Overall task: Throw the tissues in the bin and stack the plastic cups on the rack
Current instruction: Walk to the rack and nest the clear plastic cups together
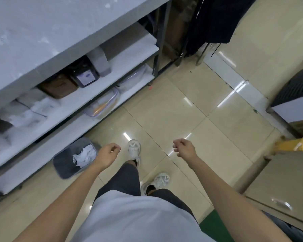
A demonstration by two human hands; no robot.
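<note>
A dark grey bin (63, 165) stands on the floor by the foot of the white rack (73, 105). Crumpled white tissues (85, 156) lie inside it. My left hand (108, 153) hovers just right of the bin, fingers loosely curled, holding nothing. My right hand (183, 147) hangs over the tiled floor, fingers apart and empty. No plastic cups are in view.
The rack's shelves hold a brown box (59, 86), a black device (84, 74), white packets and a clear plastic container (103, 103). A wooden cabinet (283, 189) and a yellow tub (297, 145) stand on the right. Dark clothes (217, 23) hang at the back. My feet are on beige tiles.
</note>
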